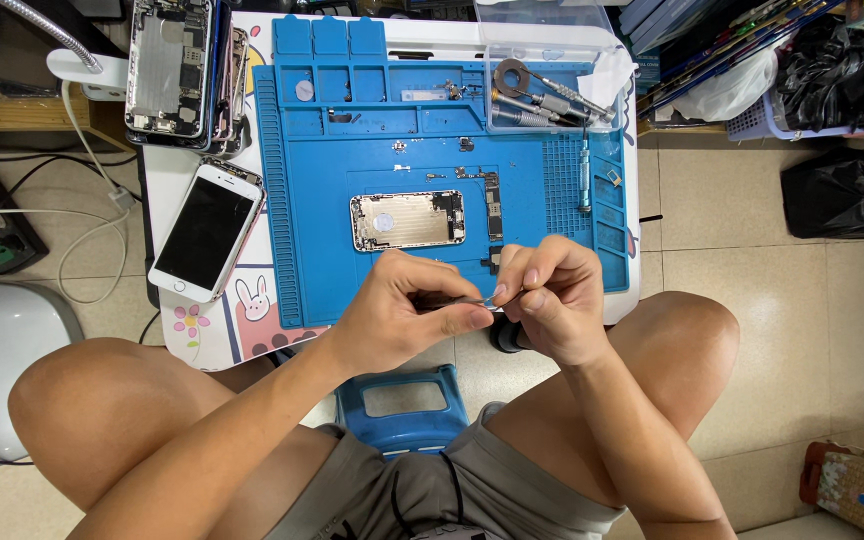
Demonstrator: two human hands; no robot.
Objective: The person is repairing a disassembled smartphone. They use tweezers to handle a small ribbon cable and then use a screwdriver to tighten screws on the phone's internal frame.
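Head view looks down past 2 bare knees to a blue stool (402, 408) on the tiled floor. Above it the 2 hands meet at the near edge of a low table. Left hand (397, 318) is curled, thumb and forefinger pinching dark tweezers (452, 301) that point right. Right hand (550, 297) is also curled, its fingertips closed on a tiny pale part (497, 301) at the tweezer tips; what the part is cannot be told. Both hands touch at that spot, just in front of the mat's near edge.

Beyond them lies a blue mat (312, 200) with an opened phone shell (407, 220) at its middle, and a narrow board (493, 207) just right of it. Small screws and bits sit scattered farther up. A screwdriver (584, 170) lies upright along the right side. At the far right corner a clear tray (542, 95) holds metal tools. Left of the mat, a white phone (205, 232) lies screen up, and behind it a stack of phone frames (177, 70).
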